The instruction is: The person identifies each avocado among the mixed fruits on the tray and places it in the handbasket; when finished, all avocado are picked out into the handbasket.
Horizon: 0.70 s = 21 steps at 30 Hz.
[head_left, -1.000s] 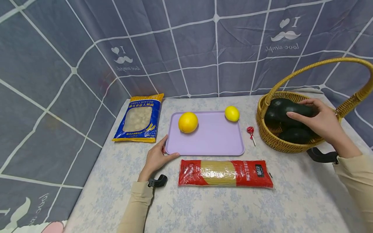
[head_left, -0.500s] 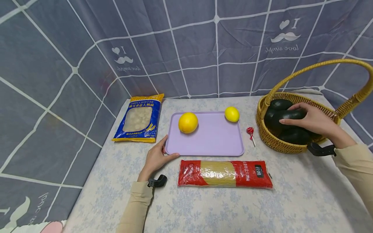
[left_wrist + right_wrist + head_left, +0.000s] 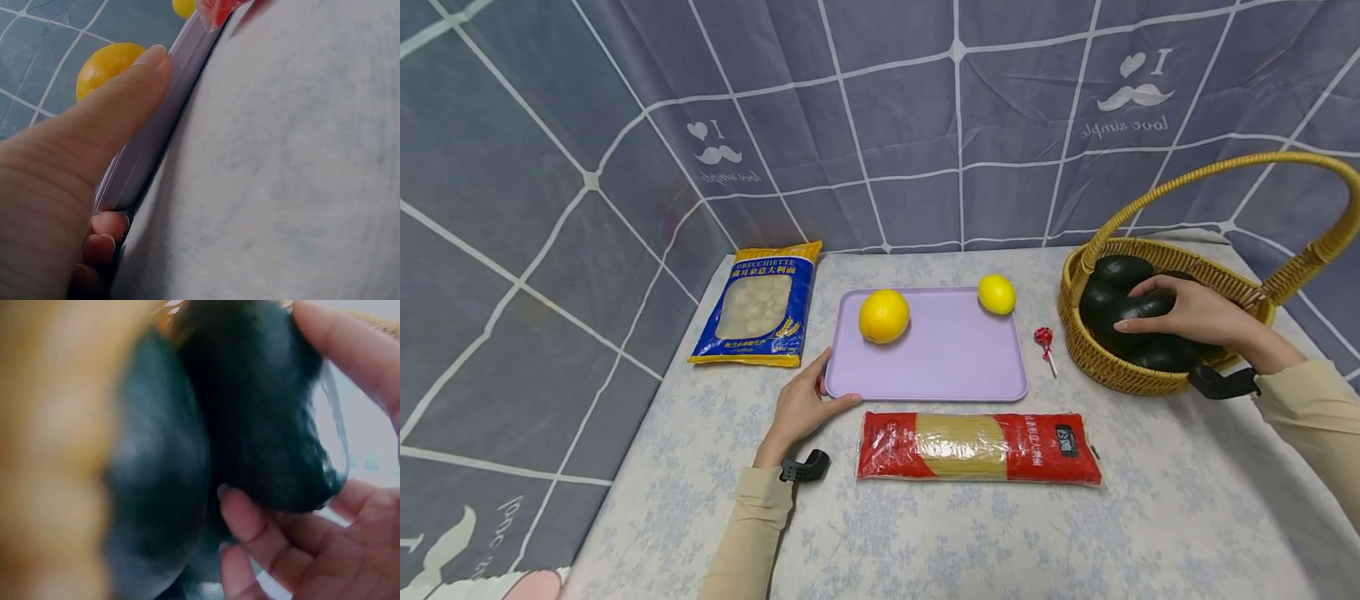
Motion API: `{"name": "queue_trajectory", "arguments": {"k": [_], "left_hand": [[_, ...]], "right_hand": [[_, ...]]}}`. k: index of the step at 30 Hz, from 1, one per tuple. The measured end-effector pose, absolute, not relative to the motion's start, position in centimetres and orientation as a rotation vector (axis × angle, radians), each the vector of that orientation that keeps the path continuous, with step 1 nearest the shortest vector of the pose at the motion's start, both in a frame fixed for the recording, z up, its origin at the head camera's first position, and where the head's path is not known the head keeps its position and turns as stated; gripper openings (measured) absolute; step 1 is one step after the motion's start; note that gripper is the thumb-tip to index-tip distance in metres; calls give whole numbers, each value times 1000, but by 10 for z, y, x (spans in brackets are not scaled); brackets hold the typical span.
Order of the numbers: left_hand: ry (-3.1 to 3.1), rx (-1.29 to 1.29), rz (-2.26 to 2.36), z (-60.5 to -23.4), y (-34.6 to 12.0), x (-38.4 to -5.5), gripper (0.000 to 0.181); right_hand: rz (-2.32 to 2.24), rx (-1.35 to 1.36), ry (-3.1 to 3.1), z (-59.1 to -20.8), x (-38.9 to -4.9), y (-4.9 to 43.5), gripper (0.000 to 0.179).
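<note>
My right hand (image 3: 1206, 312) reaches into the wicker basket (image 3: 1093, 360) at the far right and grips a dark green avocado (image 3: 256, 406) between thumb and fingers. Other avocados (image 3: 159, 469) lie beside and beneath it in the basket. At the near left corner of the lilac tray (image 3: 951, 350), my left hand (image 3: 801, 408) holds the rim. Its thumb (image 3: 134, 90) lies along the near edge, while the fingers bend round the left side. On the tray sit an orange (image 3: 883, 317) at the left and a lemon (image 3: 997, 294) at the far right corner.
A red packet of spaghetti (image 3: 977, 447) lies in front of the tray. Between tray and basket is a red lollipop (image 3: 1045, 342). A blue and yellow orecchiette bag (image 3: 758, 304) lies at the back left. The basket's tall handle (image 3: 1225, 162) arches above the right hand.
My right hand has moved a little left and down inside the basket, with the avocado in its grip. The left hand and the tray have stayed still.
</note>
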<state>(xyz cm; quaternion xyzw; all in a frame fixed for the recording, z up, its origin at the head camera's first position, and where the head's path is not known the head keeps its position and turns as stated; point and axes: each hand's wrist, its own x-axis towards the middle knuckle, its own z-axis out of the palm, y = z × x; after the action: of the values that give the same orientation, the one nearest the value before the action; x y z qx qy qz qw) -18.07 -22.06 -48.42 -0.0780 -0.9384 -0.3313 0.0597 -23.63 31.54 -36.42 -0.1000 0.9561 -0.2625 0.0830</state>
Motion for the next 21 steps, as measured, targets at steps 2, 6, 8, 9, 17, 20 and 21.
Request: {"name": "queue_trajectory", "arguments": {"k": [2,6,8,9,17,20,21], "left_hand": [[-2842,-234,-999,-484,-221,-181,98],[-2848,-227,-988,-485,-221,-181,98],[-2848,-225,-987,-485,-221,-182,98],[-2847,-225,-987,-485,-221,-181,98],[-2849,-220,-993,-485,-220,-181,98],[-2851,-218,-996,-485,-219,-180,98],[-2852,-217,-997,-485,-219,-180,98]], "right_hand": [[-771,-309,2857,-365,-237,316,63],[-752,-317,2870,-367,-237,316,63],[-751,-322,2868,-368,-237,317,64],[-751,-324,2866,-368,-237,317,64],[-786,-331,2863,-370,-234,318,65],[-783,-341,2862,-371,-233,319,65],[-778,-342,2862,-371,-233,320,65]]}}
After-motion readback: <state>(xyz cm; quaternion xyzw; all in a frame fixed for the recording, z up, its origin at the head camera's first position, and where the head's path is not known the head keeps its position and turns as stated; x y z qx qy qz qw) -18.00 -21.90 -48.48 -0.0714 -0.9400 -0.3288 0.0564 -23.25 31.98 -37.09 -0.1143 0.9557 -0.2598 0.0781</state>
